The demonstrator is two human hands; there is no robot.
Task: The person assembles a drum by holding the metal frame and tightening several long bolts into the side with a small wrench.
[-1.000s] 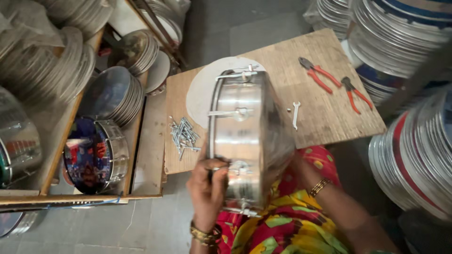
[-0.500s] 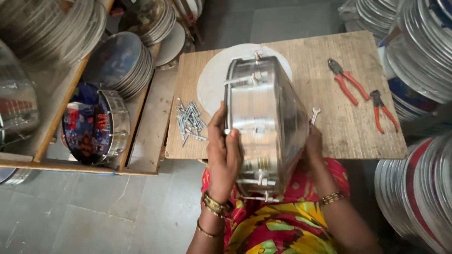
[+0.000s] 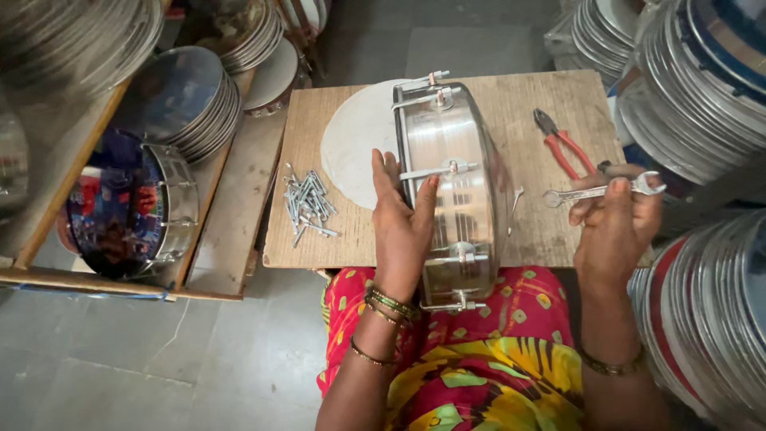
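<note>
A shiny metal drum shell (image 3: 467, 172) with tension rods stands on its edge on a small wooden board (image 3: 527, 239), its lower rim over my lap. My left hand (image 3: 403, 219) lies flat against the drum's left side and steadies it. My right hand (image 3: 614, 223) is raised at the right of the board and grips a small steel spanner (image 3: 600, 191) by its shaft. A white round drum skin (image 3: 355, 144) lies flat on the board behind the drum.
A pile of metal bolts (image 3: 307, 206) lies on the board's left part. Red-handled pliers (image 3: 562, 144) rest at its right. Stacks of metal drum frames (image 3: 702, 104) crowd the right side. A wooden rack at left holds more drums (image 3: 132, 203) and stacked rims (image 3: 199, 104).
My right hand left the drum's right side and picked up the spanner from the board. My left hand has slid lower on the drum's left face.
</note>
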